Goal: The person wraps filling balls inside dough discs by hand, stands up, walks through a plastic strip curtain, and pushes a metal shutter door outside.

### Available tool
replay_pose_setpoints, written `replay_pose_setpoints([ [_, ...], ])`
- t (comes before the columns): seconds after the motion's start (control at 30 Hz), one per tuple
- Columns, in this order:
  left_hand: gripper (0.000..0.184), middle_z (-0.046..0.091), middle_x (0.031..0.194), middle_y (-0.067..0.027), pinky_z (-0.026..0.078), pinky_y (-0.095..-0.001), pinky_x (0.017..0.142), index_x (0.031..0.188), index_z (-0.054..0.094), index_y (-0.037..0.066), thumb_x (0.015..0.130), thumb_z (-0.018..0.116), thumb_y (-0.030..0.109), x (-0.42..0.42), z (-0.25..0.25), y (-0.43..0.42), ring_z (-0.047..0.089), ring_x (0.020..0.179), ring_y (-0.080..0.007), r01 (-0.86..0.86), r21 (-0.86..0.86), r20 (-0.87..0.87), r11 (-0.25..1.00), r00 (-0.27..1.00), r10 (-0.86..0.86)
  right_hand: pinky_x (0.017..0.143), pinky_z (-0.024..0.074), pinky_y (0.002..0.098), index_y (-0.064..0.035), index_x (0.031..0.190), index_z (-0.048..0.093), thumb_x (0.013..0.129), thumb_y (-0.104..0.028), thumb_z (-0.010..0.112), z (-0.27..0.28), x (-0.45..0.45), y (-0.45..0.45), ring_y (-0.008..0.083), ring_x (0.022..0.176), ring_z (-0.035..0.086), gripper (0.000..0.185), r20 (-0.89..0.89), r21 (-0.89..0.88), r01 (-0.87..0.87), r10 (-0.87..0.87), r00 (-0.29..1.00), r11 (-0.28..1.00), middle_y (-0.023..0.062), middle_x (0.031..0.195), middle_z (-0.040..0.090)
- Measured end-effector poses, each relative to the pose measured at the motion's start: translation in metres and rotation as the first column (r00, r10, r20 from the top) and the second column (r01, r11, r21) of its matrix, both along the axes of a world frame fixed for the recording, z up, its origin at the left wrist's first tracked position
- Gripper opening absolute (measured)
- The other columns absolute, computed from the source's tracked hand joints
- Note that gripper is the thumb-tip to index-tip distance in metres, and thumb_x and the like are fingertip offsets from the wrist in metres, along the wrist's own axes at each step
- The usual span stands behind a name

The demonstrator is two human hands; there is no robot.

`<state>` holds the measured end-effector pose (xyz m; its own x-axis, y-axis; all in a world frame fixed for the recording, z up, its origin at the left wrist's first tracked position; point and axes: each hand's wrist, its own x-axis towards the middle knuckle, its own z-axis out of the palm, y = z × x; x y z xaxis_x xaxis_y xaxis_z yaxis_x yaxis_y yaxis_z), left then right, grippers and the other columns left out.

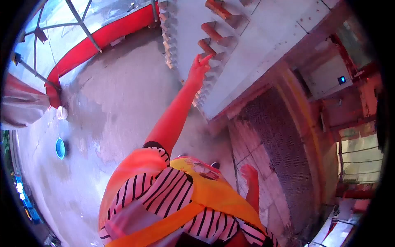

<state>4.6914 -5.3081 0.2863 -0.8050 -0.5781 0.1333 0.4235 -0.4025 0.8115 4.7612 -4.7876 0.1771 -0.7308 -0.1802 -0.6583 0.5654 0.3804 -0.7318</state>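
My left hand [199,68] reaches out over a long pale board [263,33], its fingers apart at the near end of a row of reddish-brown folded pieces [216,35]. Its fingertips are beside one of these pieces; whether they touch it I cannot make out. Along the board's left edge runs a second row of similar, paler pieces [168,37]. My right hand [250,174] hangs low beside my body, somewhat blurred, with its fingers loosely apart and no object visible in it. A yellow-orange apron [214,197] covers my striped shirt.
Wet concrete floor [123,94] spreads to the left, with a turquoise basin [60,148] and a small white container [62,113] on it. A red low barrier [111,33] curves behind. A dark textured strip [279,144] runs along the right.
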Motion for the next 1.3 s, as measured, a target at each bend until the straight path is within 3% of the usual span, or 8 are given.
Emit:
replay_pose_setpoints([
  [0.37,0.084,0.051,0.133,-0.0055,0.040,-0.0201,0.070,0.145,-0.001,0.001,0.076,0.045,-0.008,-0.005,0.011,-0.001,0.051,0.091,-0.0092,-0.015,0.067,0.069,0.998,0.998,0.010,0.078,0.0476,0.0356,-0.0061,0.114,0.055,0.088,-0.036,0.058,-0.003,0.017,0.002,0.0220,0.093,0.062,0.040,0.002,0.020,0.050,-0.050,0.999,0.999,0.0086,0.104,0.064],
  [0.57,0.083,0.049,0.135,-0.0049,0.041,-0.0198,0.070,0.146,0.003,0.002,0.075,0.045,-0.009,0.003,0.044,0.006,0.051,0.089,-0.0080,-0.047,-0.049,0.062,0.998,0.997,0.050,0.070,0.0474,0.0321,-0.0068,0.111,0.058,0.086,-0.033,0.062,-0.004,0.015,0.004,0.0178,0.084,0.063,0.037,-0.021,-0.016,0.055,-0.056,0.998,0.998,0.0054,0.098,0.065],
  [0.67,0.078,0.043,0.138,-0.0077,0.048,-0.0337,0.080,0.145,0.014,0.004,0.074,0.046,-0.004,-0.005,0.053,0.002,0.054,0.098,-0.0223,-0.097,-0.370,0.060,0.924,0.990,0.128,0.069,0.0472,0.0317,-0.0075,0.110,0.059,0.085,-0.033,0.062,-0.009,0.014,0.007,0.0170,0.083,0.063,0.036,-0.022,-0.043,0.058,-0.059,0.998,0.997,0.0050,0.096,0.065],
  [0.7,0.078,0.042,0.139,-0.0086,0.044,-0.0368,0.086,0.145,0.016,0.005,0.074,0.046,-0.004,-0.010,0.056,0.001,0.051,0.106,-0.0243,-0.210,-0.650,0.031,0.731,0.953,0.301,0.069,0.0471,0.0314,-0.0079,0.109,0.059,0.084,-0.033,0.062,-0.011,0.013,0.007,0.0167,0.083,0.063,0.035,-0.021,-0.065,0.062,-0.063,0.998,0.996,0.0049,0.096,0.065],
  [0.77,0.077,0.038,0.141,-0.0104,0.036,-0.0428,0.099,0.145,0.020,0.008,0.073,0.047,-0.003,-0.019,0.062,-0.001,0.045,0.120,-0.0283,-0.292,-0.951,-0.197,0.096,0.820,0.538,0.074,0.0467,0.0330,-0.0092,0.109,0.058,0.085,-0.034,0.059,-0.008,0.016,0.000,0.0168,0.086,0.061,0.034,-0.035,-0.021,0.039,-0.039,0.999,0.999,0.0046,0.099,0.064],
  [0.87,0.076,0.033,0.144,-0.0136,0.018,-0.0472,0.110,0.144,0.024,0.009,0.072,0.049,0.000,-0.024,0.059,0.000,0.026,0.135,-0.0309,-0.082,-0.993,-0.116,-0.084,0.790,0.602,0.073,0.0468,0.0330,-0.0096,0.108,0.058,0.085,-0.035,0.060,-0.020,0.017,0.001,0.0168,0.087,0.062,0.034,0.008,-0.045,0.115,-0.114,0.993,0.992,0.0044,0.097,0.064],
  [1.07,0.071,0.027,0.147,-0.0168,0.014,-0.0483,0.112,0.142,0.025,0.001,0.076,0.051,0.007,-0.007,0.082,0.022,0.021,0.138,-0.0297,0.053,-0.958,-0.093,-0.281,0.871,0.483,0.073,0.0469,0.0340,-0.0104,0.103,0.058,0.085,-0.038,0.060,-0.043,0.037,0.015,0.0180,0.087,0.063,0.033,-0.021,-0.086,0.158,-0.160,0.987,0.984,0.0052,0.095,0.065],
  [1.3,0.057,0.033,0.144,-0.0163,0.016,-0.0446,0.112,0.138,0.034,0.000,0.084,0.048,0.013,-0.016,0.082,0.111,0.027,0.136,-0.0297,-0.055,-0.462,-0.138,-0.885,0.990,0.010,0.072,0.0462,0.0326,-0.0081,0.107,0.059,0.086,-0.041,0.059,-0.058,0.056,0.014,0.0161,0.086,0.062,0.039,0.069,-0.099,0.260,-0.254,0.965,0.960,0.0036,0.098,0.064],
])
